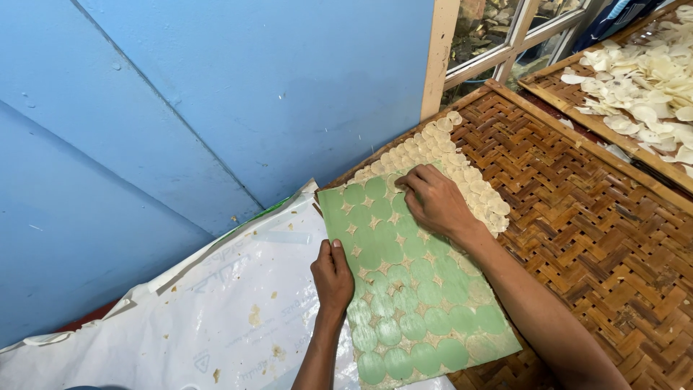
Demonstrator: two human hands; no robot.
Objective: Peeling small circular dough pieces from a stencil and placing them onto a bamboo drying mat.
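On the woven bamboo tray point(577, 217), a green sheet point(411, 289) lay; the left hand point(332, 274) gripped its left edge, while the right hand's point(433, 198) curled fingers pressed pale round crackers point(469, 180) at its far end.

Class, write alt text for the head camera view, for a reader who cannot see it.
A person's left hand holds the edge of a green sheet covered in pale round discs, while the right hand presses its top end on a woven bamboo tray. More discs lie above; a white plastic sheet and blue wall are left.
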